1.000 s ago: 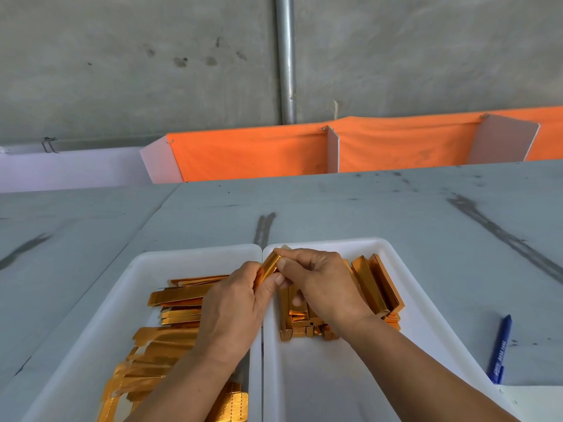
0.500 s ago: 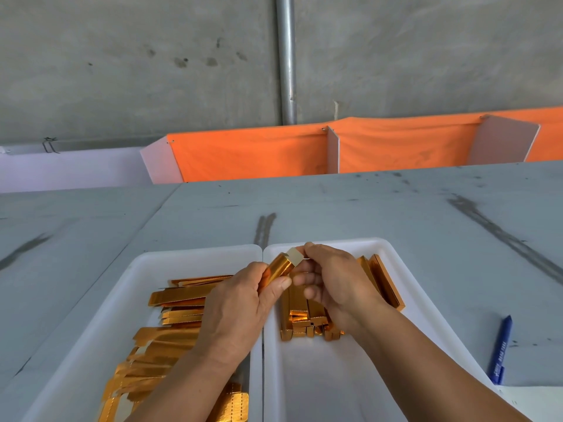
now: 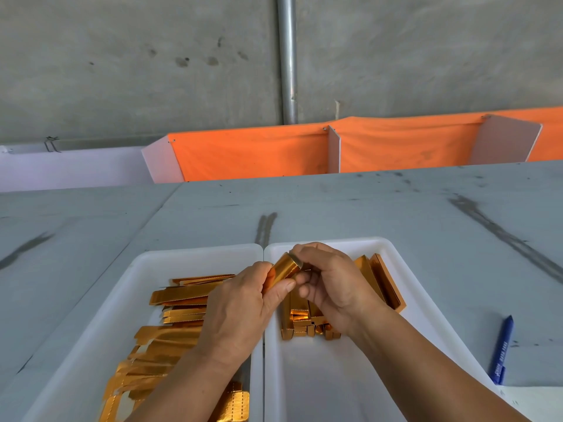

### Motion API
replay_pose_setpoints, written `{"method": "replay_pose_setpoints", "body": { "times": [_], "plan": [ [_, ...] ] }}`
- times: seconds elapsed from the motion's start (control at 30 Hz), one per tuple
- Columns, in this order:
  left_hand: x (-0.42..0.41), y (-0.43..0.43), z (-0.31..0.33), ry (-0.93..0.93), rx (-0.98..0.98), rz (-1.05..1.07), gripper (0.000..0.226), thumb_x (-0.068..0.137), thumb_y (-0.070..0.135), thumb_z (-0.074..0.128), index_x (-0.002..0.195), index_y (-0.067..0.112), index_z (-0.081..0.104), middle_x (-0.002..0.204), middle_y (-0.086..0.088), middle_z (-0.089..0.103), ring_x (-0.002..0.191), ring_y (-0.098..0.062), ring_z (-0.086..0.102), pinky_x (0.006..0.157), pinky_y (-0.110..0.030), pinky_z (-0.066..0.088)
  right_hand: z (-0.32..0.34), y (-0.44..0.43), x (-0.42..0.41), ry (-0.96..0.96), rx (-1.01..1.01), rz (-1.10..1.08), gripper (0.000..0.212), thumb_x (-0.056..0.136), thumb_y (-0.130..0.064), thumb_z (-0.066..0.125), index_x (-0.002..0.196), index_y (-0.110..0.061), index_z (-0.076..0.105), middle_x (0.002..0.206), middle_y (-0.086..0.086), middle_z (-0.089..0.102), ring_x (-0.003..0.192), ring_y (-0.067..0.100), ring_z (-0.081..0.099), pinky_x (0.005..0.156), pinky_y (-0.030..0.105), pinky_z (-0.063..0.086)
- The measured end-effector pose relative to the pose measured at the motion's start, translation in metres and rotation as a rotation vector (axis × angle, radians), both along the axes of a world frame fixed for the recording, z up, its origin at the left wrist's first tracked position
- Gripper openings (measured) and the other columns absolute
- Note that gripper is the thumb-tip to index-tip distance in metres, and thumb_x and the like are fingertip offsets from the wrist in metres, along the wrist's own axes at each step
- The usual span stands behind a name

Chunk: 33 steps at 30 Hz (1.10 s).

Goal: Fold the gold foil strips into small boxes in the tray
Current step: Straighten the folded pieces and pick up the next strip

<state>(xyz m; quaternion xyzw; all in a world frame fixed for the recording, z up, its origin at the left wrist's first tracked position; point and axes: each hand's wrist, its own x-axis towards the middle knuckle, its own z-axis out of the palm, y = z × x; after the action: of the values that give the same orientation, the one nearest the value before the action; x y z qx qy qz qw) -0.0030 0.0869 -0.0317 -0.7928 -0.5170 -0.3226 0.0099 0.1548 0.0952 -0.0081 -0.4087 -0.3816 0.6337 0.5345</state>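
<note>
Scuffed grey counter below a concrete wall, orange cloth along its far edge; two white trays touch side by side, left tray holding flat gold foil strips, right tray holding folded boxes at its far end, near half plain white. The left hand and right hand both pinch one gold box above the tray seam. Since half a second ago the right fingers have closed over most of its pale end flap.

left hand: fingers curled, gripping | right hand: fingers curled, pinching
</note>
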Motion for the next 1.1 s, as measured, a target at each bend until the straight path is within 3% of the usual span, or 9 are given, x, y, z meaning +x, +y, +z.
{"method": "replay_pose_setpoints", "body": {
  "times": [0.5, 0.77, 1.1],
  "plan": [
    [0.002, -0.0005, 0.0003, -0.012, 0.023, -0.004, 0.051, 0.084, 0.068, 0.034, 0.091, 0.022, 0.054, 0.063, 0.011, 0.043, 0.054, -0.008, 0.047, 0.05, -0.017, 0.038, 0.0012, -0.0007, -0.0015, -0.042, 0.043, -0.033, 0.005, 0.092, -0.005, 0.062, 0.088, -0.003, 0.064, 0.055, 0.008, 0.056, 0.042, 0.015, 0.048, 0.042, 0.02, 0.046],
    [0.0023, -0.0015, 0.0009, -0.03, 0.023, -0.024, 0.045, 0.084, 0.064, 0.039, 0.089, 0.022, 0.053, 0.06, 0.014, 0.038, 0.05, -0.005, 0.043, 0.05, -0.012, 0.03, 0.0007, 0.0015, 0.0006, -0.05, 0.028, -0.041, 0.007, 0.092, -0.006, 0.061, 0.086, -0.002, 0.063, 0.055, 0.01, 0.057, 0.04, 0.016, 0.049, 0.041, 0.021, 0.047],
    [0.0015, -0.0009, 0.0, -0.028, 0.007, -0.014, 0.049, 0.084, 0.066, 0.036, 0.093, 0.022, 0.056, 0.062, 0.013, 0.041, 0.053, -0.007, 0.047, 0.051, -0.012, 0.033, 0.0035, 0.0012, 0.0007, -0.071, 0.012, -0.05, 0.005, 0.092, -0.005, 0.064, 0.088, -0.003, 0.064, 0.057, 0.012, 0.059, 0.039, 0.016, 0.051, 0.041, 0.02, 0.049]
  ]
}}
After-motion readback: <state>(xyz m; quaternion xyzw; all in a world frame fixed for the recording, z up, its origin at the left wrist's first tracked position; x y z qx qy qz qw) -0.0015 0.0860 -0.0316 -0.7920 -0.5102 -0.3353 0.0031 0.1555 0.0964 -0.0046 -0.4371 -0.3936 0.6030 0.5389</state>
